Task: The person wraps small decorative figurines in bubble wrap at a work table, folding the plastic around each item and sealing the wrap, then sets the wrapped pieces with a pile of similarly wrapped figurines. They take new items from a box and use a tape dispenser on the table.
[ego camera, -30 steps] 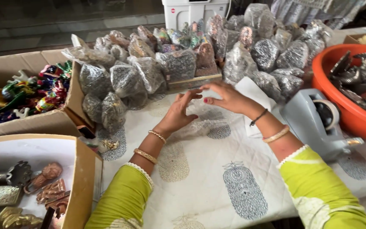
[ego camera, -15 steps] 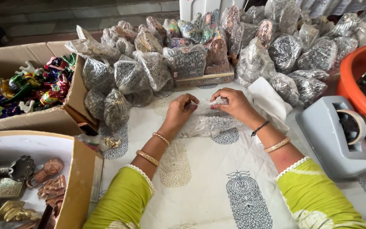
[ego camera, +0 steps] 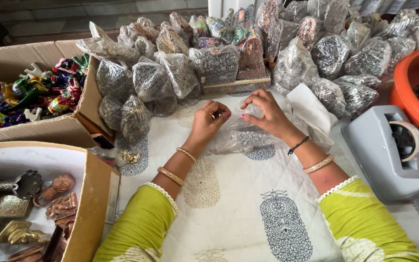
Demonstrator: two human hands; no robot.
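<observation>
Both hands have come closer together over the last second: the left hand (ego camera: 210, 121) and right hand (ego camera: 264, 115) now meet at the top of a clear plastic bag (ego camera: 241, 138) lying on the printed cloth of the tabletop (ego camera: 229, 208), just in front of the heap of bagged metal pieces (ego camera: 180, 73). Earlier they were spread wider and flatter; now the fingers of each are pinched narrow on the bag's upper edge, so the work looks to have moved from handling the bag to closing or folding its mouth. What the bag holds is hard to make out through the crinkled film. A grey tape dispenser (ego camera: 389, 155) stands near the right forearm, the orange tub (ego camera: 408, 87) beyond it cut off by the frame.
</observation>
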